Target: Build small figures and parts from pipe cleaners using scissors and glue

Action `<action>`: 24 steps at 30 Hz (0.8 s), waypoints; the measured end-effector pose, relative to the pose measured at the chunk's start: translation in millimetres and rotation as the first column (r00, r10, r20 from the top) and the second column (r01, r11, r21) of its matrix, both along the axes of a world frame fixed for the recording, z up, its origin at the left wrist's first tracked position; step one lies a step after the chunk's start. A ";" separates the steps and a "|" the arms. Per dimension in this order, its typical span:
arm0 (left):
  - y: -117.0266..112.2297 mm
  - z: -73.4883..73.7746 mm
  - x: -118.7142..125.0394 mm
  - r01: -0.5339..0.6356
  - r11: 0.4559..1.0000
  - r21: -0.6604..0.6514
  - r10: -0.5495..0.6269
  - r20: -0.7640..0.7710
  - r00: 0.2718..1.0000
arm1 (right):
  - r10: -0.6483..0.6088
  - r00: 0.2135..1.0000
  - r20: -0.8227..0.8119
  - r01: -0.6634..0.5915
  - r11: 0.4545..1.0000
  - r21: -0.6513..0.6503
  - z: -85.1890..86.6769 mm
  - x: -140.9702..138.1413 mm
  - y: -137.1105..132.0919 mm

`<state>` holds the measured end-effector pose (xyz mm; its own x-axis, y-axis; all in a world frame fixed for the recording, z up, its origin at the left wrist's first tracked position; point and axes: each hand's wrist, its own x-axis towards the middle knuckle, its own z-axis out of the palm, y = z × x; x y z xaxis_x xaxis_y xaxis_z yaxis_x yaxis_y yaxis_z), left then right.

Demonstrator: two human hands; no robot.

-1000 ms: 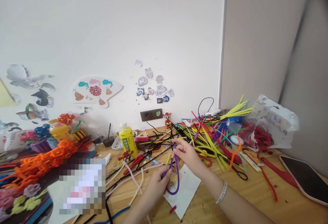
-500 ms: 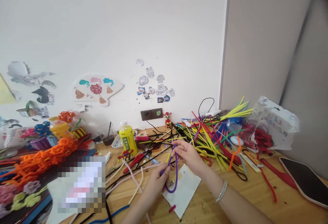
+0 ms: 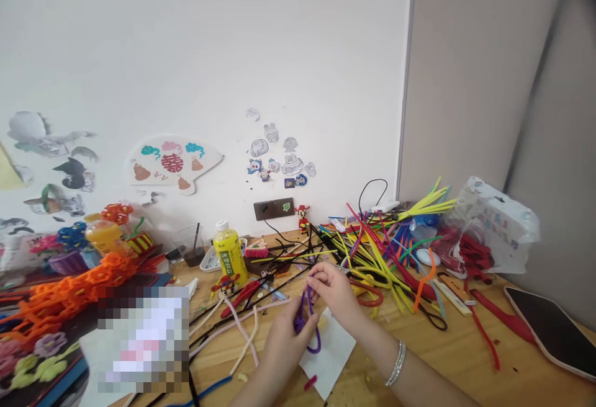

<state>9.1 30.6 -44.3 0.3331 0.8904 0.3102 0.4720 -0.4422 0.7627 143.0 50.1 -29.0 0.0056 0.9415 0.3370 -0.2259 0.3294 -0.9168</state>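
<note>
Both my hands work a purple pipe cleaner (image 3: 311,326) over the wooden table (image 3: 465,363). My left hand (image 3: 286,337) pinches its lower part, where the stem bends into a loop. My right hand (image 3: 336,290), with a silver bracelet on the wrist, is closed on the upper end. The two hands sit close together, just above a white sheet of paper (image 3: 333,357).
A heap of coloured pipe cleaners (image 3: 382,252) lies to the right, with a plastic bag (image 3: 493,221) behind it and a dark tablet (image 3: 554,326) at the far right. A yellow bottle (image 3: 228,252), red pliers (image 3: 242,292) and an orange chain (image 3: 69,289) lie left.
My right hand has come down and closer to my left hand, so the purple loop is shorter and more bunched. The camera shifted slightly.
</note>
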 end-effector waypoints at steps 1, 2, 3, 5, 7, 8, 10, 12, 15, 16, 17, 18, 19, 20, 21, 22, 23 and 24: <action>-1.8 -0.1 1.5 0.004 1.000 0.008 -0.004 -0.005 1.000 | -0.003 1.000 -0.019 0.003 1.000 -0.010 0.6 -2.1 -1.4; -3.2 -0.3 2.7 0.012 1.000 0.014 -0.012 -0.005 1.000 | 0.004 0.999 -0.041 -0.005 1.000 -0.022 1.4 -3.4 -2.7; -4.1 -0.5 3.6 0.018 1.000 0.022 -0.018 -0.004 1.000 | 0.024 0.998 -0.066 -0.026 0.999 -0.037 2.3 -3.9 -3.8; -4.3 -0.8 4.1 0.022 0.999 0.032 -0.021 -0.012 1.000 | 0.077 0.988 -0.133 -0.087 0.993 -0.074 3.1 -2.6 -5.1; -3.2 -1.1 3.3 0.007 0.999 0.038 -0.006 -0.036 0.999 | 0.131 0.966 -0.222 -0.159 0.980 -0.117 2.2 0.5 -4.6; -2.4 -1.3 2.7 -0.005 0.999 0.038 0.007 -0.053 0.999 | 0.155 0.951 -0.267 -0.197 0.971 -0.138 1.3 2.1 -3.8; -0.8 -1.7 1.5 -0.031 0.999 0.041 0.034 -0.083 0.996 | 0.191 0.922 -0.337 -0.259 0.951 -0.171 -0.5 4.6 -2.1; 0.3 -2.4 0.6 -0.042 0.998 0.046 0.046 -0.088 0.995 | 0.209 0.904 -0.374 -0.295 0.937 -0.189 -1.1 5.6 -1.1; 1.3 -3.4 -0.2 -0.042 0.998 0.055 0.045 -0.049 0.998 | 0.230 0.880 -0.415 -0.333 0.923 -0.193 0.9 4.9 -2.1; 1.5 -3.7 -0.4 -0.043 0.997 0.056 0.045 -0.038 0.998 | 0.246 0.868 -0.431 -0.352 0.918 -0.185 1.9 4.4 -3.0; 1.7 -4.0 -0.7 -0.045 0.997 0.057 0.047 -0.030 0.998 | 0.261 0.857 -0.444 -0.369 0.913 -0.174 2.8 3.9 -4.0; 1.8 -4.2 -1.0 -0.045 0.997 0.055 0.046 -0.025 0.999 | 0.275 0.849 -0.452 -0.382 0.910 -0.164 3.5 3.4 -5.0; 1.9 -4.3 -1.3 -0.044 0.998 0.052 0.045 -0.021 0.999 | 0.285 0.844 -0.454 -0.390 0.908 -0.155 4.0 3.0 -5.8; 1.9 -4.2 -1.6 -0.039 0.998 0.046 0.040 -0.017 0.999 | 0.291 0.844 -0.451 -0.393 0.907 -0.150 4.3 2.7 -6.5; 1.7 -3.7 -1.7 -0.035 0.999 0.041 0.035 -0.014 0.999 | 0.293 0.848 -0.443 -0.391 0.908 -0.149 4.4 2.4 -6.9; 1.4 -2.9 -1.6 -0.031 0.999 0.039 0.032 -0.011 0.999 | 0.292 0.853 -0.432 -0.387 0.910 -0.149 4.3 2.4 -7.2; 0.9 -1.7 -1.5 -0.027 0.999 0.038 0.028 -0.013 1.000 | 0.291 0.859 -0.421 -0.382 0.912 -0.149 4.1 2.4 -7.2; 0.3 -0.1 -1.2 -0.026 0.999 0.042 0.026 -0.018 0.999 | 0.289 0.864 -0.412 -0.377 0.914 -0.150 3.9 2.6 -7.0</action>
